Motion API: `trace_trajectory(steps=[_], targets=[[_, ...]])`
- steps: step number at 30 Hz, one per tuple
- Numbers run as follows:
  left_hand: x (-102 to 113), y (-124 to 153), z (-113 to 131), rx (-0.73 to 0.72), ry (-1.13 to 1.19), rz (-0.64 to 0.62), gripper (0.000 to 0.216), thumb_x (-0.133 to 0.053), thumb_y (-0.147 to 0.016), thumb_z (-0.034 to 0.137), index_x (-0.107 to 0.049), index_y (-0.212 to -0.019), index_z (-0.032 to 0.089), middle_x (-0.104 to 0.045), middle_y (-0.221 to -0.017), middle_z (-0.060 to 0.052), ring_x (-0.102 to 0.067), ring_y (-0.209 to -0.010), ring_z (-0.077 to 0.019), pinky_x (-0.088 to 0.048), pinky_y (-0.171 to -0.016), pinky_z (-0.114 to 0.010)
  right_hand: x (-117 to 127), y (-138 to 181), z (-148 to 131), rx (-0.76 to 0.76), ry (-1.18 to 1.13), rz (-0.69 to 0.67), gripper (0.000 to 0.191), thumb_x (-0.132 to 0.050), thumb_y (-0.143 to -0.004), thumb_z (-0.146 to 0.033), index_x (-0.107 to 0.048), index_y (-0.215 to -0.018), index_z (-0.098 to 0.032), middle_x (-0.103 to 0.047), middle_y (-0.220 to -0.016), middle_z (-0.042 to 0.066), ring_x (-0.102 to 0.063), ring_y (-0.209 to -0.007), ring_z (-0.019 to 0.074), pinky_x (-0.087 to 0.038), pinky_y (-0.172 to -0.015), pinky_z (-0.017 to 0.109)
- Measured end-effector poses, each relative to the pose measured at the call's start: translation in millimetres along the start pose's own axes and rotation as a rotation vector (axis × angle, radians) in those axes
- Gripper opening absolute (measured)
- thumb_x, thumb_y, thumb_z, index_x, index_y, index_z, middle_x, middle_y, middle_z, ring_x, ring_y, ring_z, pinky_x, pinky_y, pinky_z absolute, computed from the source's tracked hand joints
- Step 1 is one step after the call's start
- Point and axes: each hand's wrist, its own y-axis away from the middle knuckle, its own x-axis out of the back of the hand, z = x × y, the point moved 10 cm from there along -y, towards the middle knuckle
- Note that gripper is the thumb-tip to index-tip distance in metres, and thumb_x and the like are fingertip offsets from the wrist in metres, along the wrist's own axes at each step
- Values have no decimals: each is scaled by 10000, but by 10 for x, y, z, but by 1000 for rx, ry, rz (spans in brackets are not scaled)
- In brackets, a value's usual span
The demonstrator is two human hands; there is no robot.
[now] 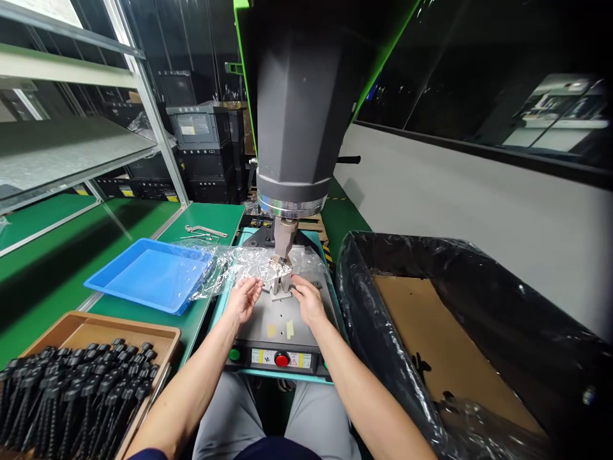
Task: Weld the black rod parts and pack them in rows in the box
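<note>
A big grey press head (294,121) hangs over a small metal fixture (280,284) on the machine's grey base plate (282,322). My left hand (245,296) rests at the fixture's left side, fingers curled toward it, touching a sheet of clear plastic film (244,262). My right hand (306,299) sits at the fixture's right side, fingers pinched on a small dark part I cannot make out. A red button (281,360) and a green button (234,354) lie on the front panel below my wrists.
A blue tray (148,275) sits to the left on the green bench. A brown tray (86,377) of several black cable parts is at lower left. A cardboard box lined with a black bag (454,345) stands at right. Wrenches (205,231) lie behind the blue tray.
</note>
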Motion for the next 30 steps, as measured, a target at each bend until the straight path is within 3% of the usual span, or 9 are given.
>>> trace_trajectory(steps=[5, 8, 10, 13, 16, 19, 22, 30], targets=[[132, 182, -74, 26, -57, -9, 280, -755, -713, 152, -621, -959, 155, -695, -981, -95, -692, -827, -152, -570, -686, -215, 282, 189, 22, 26, 40, 80, 283, -694, -592, -325, -729, -827, -170, -701, -988, 95, -610, -984, 240, -484, -829, 338], [360, 343, -111, 20, -141, 40, 334, -783, -687, 205, -627, -979, 164, -684, -1035, -109, -687, -832, -162, -565, -696, -239, 547, 325, -81, 104, 162, 136, 280, -684, -633, -364, -712, -824, -162, -698, -941, 99, -624, -895, 237, -494, -765, 344], [602, 474, -13, -95, -286, 93, 401, -791, -675, 272, -618, -1019, 161, -679, -1036, -119, -681, -864, -185, -557, -747, -285, 762, 452, -215, 199, 359, 167, 306, -649, -692, -399, -702, -873, -158, -690, -948, 109, -624, -874, 244, -492, -779, 374], [1016, 744, 265, -395, -678, 206, 464, -753, -690, 377, -606, -1074, 161, -664, -1072, -122, -642, -997, -237, -506, -891, -381, 1086, 739, -415, 413, 760, 214, 350, -572, -781, -431, -682, -987, -170, -649, -1077, 129, -591, -996, 277, -455, -891, 438], [1365, 940, 305, -522, -1092, 268, 566, -697, -712, 446, -561, -1205, 204, -576, -1265, -121, -553, -1160, -287, -434, -986, -446, 1422, 1049, -340, 540, 1079, 267, 513, -549, -798, -495, -603, -1188, -167, -551, -1249, 155, -484, -1179, 325, -371, -1005, 498], [1588, 946, 112, -472, -1280, 195, 670, -679, -712, 469, -494, -1297, 201, -542, -1311, -125, -512, -1214, -303, -415, -1001, -457, 1781, 1175, 101, 385, 1196, 225, 750, -535, -796, -574, -404, -1393, -139, -468, -1338, 192, -449, -1232, 355, -389, -997, 513], [1648, 892, -39, -429, -1311, 116, 652, -662, -726, 471, -499, -1293, 194, -584, -1252, -115, -549, -1165, -294, -418, -990, -453, 2002, 1204, 493, 250, 1185, 157, 798, -519, -798, -609, -336, -1427, -154, -456, -1354, 185, -460, -1238, 351, -425, -977, 487], [1627, 852, -8, -410, -1325, 111, 664, -666, -716, 483, -498, -1293, 201, -584, -1240, -107, -551, -1152, -297, -421, -974, -450, 2110, 1151, 596, 222, 1110, 168, 771, -539, -773, -614, -379, -1383, -170, -475, -1333, 165, -452, -1250, 337, -428, -989, 476]])
